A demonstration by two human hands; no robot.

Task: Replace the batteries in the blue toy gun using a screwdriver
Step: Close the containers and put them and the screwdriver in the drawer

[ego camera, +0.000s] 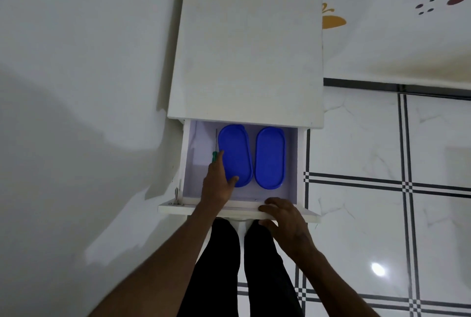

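Two blue oval lidded boxes, one on the left (235, 155) and one on the right (270, 157), lie in one open drawer (290, 163). One green-handled screwdriver (215, 149) lies beside them. Two hands reach in: left hand (216, 184) and right hand (285, 217).

Inside the matt white drawer (300, 163), two smooth blue plastic lids (235, 154); beside the drawer, glossy marble-look floor tiles (356, 214).

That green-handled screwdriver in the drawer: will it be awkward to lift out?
Probably not. The screwdriver looks thin and stiff, with a straight metal shaft, so it should lift as one rigid piece. Its rounded handle might roll on the drawer floor if nudged. The left hand is already at the handle beside the blue lid.
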